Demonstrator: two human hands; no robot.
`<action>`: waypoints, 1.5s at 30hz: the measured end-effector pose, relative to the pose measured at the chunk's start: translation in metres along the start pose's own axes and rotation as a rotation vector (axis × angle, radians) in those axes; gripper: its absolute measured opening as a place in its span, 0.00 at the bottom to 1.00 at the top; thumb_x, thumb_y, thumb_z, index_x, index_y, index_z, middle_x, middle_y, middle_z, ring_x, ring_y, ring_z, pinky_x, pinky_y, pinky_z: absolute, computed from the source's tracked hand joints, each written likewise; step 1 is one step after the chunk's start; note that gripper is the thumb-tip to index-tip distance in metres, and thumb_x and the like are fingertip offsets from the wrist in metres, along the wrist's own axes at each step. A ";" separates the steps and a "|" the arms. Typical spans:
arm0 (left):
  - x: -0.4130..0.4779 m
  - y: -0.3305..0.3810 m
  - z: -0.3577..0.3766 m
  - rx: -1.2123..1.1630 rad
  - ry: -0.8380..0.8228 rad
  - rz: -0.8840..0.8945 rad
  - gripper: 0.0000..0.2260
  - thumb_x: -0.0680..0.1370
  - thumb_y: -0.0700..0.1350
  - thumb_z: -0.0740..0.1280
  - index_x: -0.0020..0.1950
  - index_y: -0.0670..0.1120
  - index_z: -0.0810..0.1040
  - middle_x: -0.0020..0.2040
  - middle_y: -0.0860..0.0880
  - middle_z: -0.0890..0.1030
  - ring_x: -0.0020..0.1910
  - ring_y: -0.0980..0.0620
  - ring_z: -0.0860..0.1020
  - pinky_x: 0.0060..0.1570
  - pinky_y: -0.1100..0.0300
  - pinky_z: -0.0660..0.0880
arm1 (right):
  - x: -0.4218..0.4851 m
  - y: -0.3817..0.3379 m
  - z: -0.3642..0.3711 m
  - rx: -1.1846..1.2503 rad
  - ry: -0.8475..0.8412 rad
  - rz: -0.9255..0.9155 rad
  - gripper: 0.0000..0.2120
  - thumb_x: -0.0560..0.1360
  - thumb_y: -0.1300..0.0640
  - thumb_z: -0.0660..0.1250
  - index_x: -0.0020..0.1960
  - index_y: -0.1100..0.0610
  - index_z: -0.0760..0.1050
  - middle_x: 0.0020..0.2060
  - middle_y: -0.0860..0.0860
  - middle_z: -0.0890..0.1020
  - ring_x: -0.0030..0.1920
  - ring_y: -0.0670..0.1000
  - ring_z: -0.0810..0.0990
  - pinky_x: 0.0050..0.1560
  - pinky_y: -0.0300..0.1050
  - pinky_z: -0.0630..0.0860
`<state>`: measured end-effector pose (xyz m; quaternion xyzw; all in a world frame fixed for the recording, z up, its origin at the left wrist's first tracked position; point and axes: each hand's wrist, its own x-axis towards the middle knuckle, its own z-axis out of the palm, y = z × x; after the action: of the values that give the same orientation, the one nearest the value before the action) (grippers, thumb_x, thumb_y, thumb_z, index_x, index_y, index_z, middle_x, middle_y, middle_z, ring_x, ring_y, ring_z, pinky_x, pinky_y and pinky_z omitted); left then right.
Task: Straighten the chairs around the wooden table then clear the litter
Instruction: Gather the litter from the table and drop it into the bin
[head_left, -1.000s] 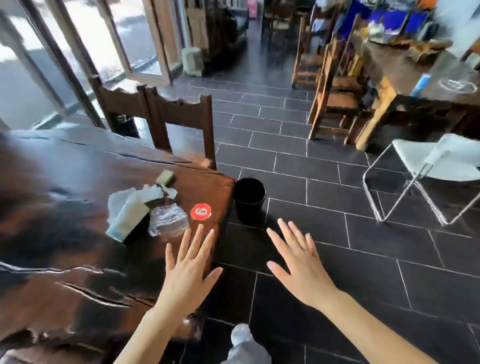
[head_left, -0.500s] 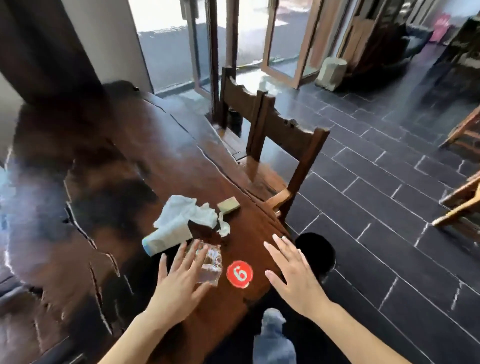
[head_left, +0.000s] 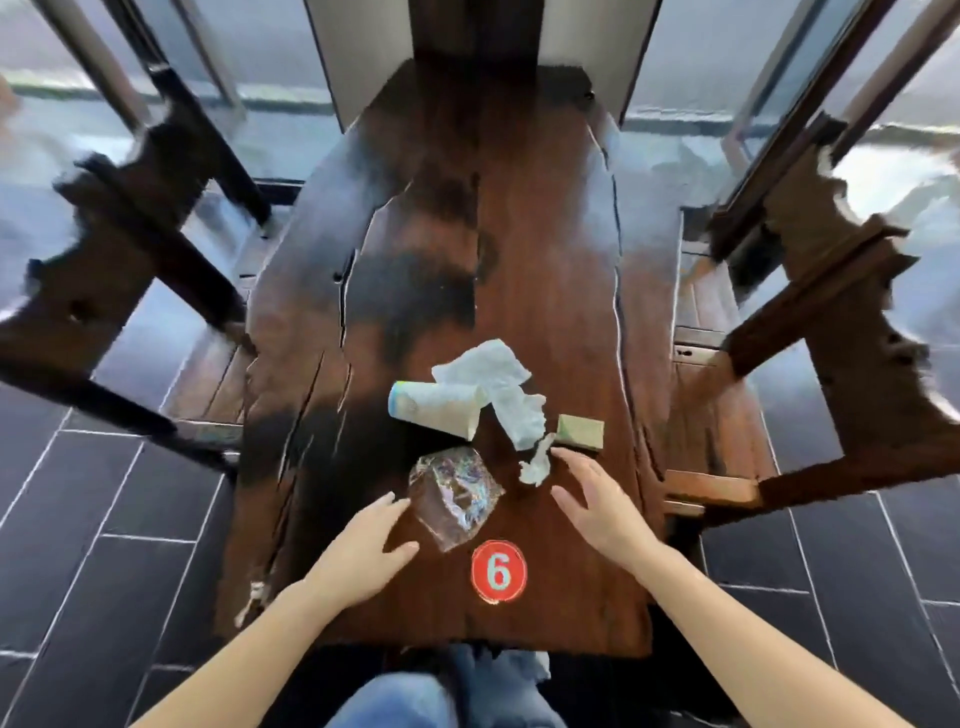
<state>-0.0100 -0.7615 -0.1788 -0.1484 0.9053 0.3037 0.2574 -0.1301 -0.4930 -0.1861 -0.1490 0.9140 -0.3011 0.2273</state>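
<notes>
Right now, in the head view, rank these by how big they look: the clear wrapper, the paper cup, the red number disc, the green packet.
1. The clear wrapper and the paper cup, too alike to rank.
2. The red number disc.
3. The green packet.

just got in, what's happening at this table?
A person stands at the end of the wooden table, both hands open above it and holding nothing. The left hand is beside the clear plastic wrapper. The right hand reaches toward the tissue scrap and green packet. The tipped paper cup and crumpled tissue lie there too. The left chair and right chair stand close alongside.
</notes>
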 end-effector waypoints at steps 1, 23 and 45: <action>0.001 -0.002 0.005 -0.054 0.001 -0.044 0.28 0.79 0.51 0.63 0.76 0.47 0.58 0.77 0.47 0.57 0.76 0.52 0.55 0.73 0.60 0.52 | 0.009 0.002 0.001 0.005 -0.021 -0.004 0.25 0.79 0.52 0.62 0.74 0.50 0.61 0.73 0.48 0.66 0.71 0.49 0.67 0.70 0.44 0.65; 0.109 0.016 0.049 0.168 0.187 -0.262 0.33 0.73 0.54 0.68 0.74 0.49 0.59 0.69 0.47 0.65 0.71 0.48 0.62 0.72 0.51 0.58 | 0.114 0.023 0.027 -0.489 -0.423 -0.113 0.33 0.73 0.66 0.65 0.73 0.48 0.60 0.73 0.49 0.59 0.69 0.56 0.63 0.52 0.51 0.78; 0.106 0.014 0.045 -0.211 0.035 -0.227 0.03 0.77 0.48 0.65 0.50 0.53 0.76 0.44 0.56 0.79 0.45 0.57 0.78 0.37 0.73 0.67 | 0.072 0.043 0.056 -0.344 -0.403 0.287 0.09 0.76 0.56 0.67 0.56 0.50 0.75 0.51 0.51 0.79 0.46 0.50 0.80 0.50 0.42 0.79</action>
<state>-0.0862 -0.7346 -0.2615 -0.2814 0.8501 0.3633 0.2571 -0.1685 -0.5162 -0.2763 -0.1116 0.8997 -0.0709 0.4160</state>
